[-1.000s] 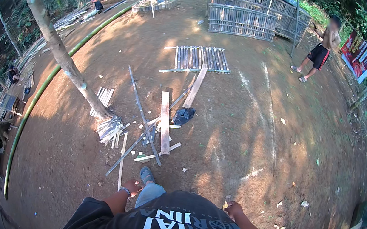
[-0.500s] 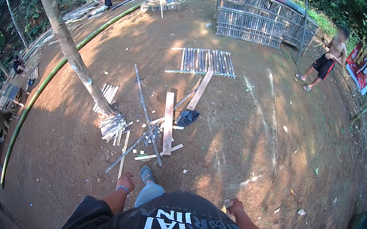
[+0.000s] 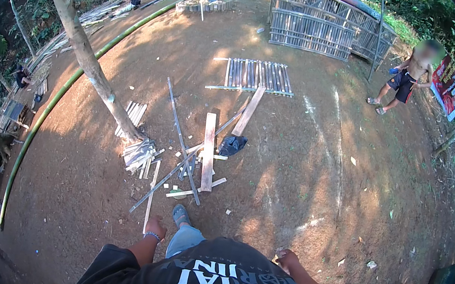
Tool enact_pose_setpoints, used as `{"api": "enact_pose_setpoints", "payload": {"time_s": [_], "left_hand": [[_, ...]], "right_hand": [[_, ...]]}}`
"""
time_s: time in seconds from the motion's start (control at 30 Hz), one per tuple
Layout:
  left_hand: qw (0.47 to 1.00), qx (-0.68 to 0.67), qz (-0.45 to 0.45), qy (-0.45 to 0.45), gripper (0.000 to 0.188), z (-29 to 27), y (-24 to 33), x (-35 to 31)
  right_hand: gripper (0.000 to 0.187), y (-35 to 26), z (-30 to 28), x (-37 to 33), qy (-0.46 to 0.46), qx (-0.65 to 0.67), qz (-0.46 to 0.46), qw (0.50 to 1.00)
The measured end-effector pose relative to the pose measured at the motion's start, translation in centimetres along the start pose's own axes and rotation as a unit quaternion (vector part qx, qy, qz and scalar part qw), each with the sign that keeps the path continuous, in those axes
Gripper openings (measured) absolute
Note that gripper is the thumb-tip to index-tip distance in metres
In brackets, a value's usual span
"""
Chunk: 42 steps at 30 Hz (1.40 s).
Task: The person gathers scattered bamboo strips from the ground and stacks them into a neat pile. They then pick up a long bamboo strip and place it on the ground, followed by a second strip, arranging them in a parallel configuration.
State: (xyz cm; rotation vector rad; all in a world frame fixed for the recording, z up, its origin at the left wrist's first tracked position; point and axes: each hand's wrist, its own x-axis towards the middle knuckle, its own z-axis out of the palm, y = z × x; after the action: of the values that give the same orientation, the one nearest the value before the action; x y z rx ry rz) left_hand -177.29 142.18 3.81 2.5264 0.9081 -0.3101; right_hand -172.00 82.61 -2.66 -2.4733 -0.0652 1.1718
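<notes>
My left hand (image 3: 156,228), with a beaded bracelet at the wrist, hangs low with its fingers curled. A thin pale wooden strip (image 3: 152,195) reaches down beside it; whether the hand touches the strip cannot be told. My right hand (image 3: 289,261) hangs at the other side, also curled, with a small greyish shape at its fingertips too indistinct to name. Ahead of my left sandal (image 3: 180,214), two long narrow strips cross on the dirt, one of them a grey strip (image 3: 173,111). A wide wooden board (image 3: 208,151) lies beside them among offcuts.
A leaning tree trunk (image 3: 86,54) rises beside stacked pale slats (image 3: 142,156). Farther off lie a second board (image 3: 249,110), a black plastic bag (image 3: 233,145) and a slatted bamboo panel (image 3: 256,77). A person (image 3: 405,76) stands at right; a long green bamboo pole (image 3: 54,102) curves along the left.
My left hand has dropped slightly, showing more of the pale strip. My right hand has shifted a little to the left. The person at right has turned and moved their arms.
</notes>
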Motion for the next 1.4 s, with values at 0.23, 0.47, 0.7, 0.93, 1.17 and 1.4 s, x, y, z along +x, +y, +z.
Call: {"api": "enact_pose_setpoints", "payload": {"time_s": [0.23, 0.47, 0.7, 0.93, 1.17, 1.4], "left_hand": [[0.989, -0.103, 0.022, -0.102, 0.048, -2.1, 3.3, -0.4], [0.991, -0.044, 0.094, -0.087, 0.043, -2.8, 3.9, -1.4], [0.980, -0.178, -0.034, -0.078, 0.033, -1.4, 0.7, -0.3], [0.995, -0.032, 0.025, -0.088, 0.032, -1.5, 2.0, -0.5], [0.993, 0.075, 0.082, 0.025, 0.029, 1.0, -2.0, 0.7], [0.998, 0.033, 0.040, -0.033, 0.028, -0.9, 0.6, 0.1]], "right_hand": [[0.050, -1.4, -0.8, 0.2, 0.027, 0.059, 0.051, 0.997], [0.061, -0.4, 0.3, 1.0, 0.055, 0.101, 0.048, 0.992], [0.062, -1.7, -0.8, -0.3, 0.047, 0.082, 0.066, 0.993], [0.058, 0.1, -0.1, -0.1, 0.041, 0.074, 0.048, 0.995], [0.060, -4.3, -1.1, -0.7, 0.022, 0.096, 0.079, 0.992], [0.036, -2.2, -1.0, 0.0, -0.024, 0.033, 0.022, 0.999]]}}
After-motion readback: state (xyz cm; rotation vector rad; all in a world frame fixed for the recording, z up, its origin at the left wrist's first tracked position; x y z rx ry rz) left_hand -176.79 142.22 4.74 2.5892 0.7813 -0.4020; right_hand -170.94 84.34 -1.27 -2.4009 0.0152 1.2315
